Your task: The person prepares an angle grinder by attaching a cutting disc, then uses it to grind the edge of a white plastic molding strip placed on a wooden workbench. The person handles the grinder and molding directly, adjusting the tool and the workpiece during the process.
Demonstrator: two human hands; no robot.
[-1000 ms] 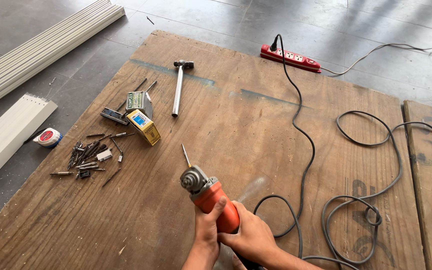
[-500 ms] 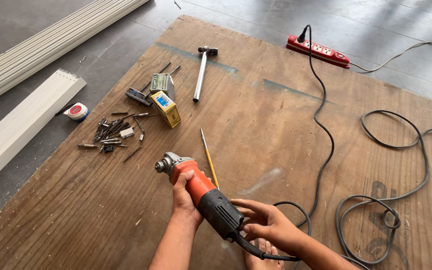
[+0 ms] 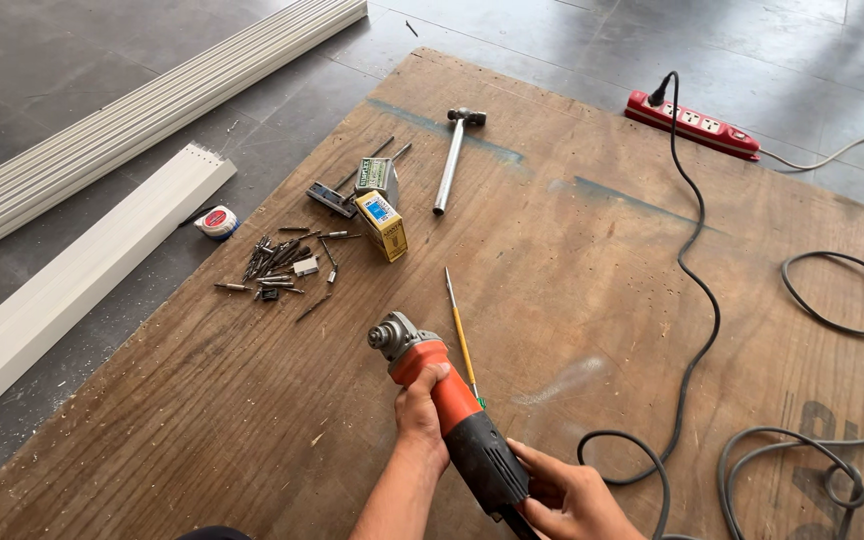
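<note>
Both forearms cut off at the bottom edge. Right hand [image 3: 567, 492] wrapped round the black rear of the grinder [image 3: 449, 405], fingers partly hidden behind the body. Left hand [image 3: 420, 408] clamped on the orange mid-section, just behind the grey metal head. No disc visible on the spindle. Grinder sits low over the board [image 3: 202, 400] — rough scuffed plywood with sawdust specks; can't tell if it touches.

Yellow pencil [image 3: 461, 335] lies just right of the head. Black cable [image 3: 697, 290] snakes up to a red power strip [image 3: 692, 124] on the grey floor.

Further left: pile of dark screws [image 3: 277, 265], too small to sort, small yellow box [image 3: 383, 224], steel hammer [image 3: 452, 155]. Off the board — tape measure [image 3: 217, 221], long white ribbed profiles [image 3: 82, 265], ends out of frame.
</note>
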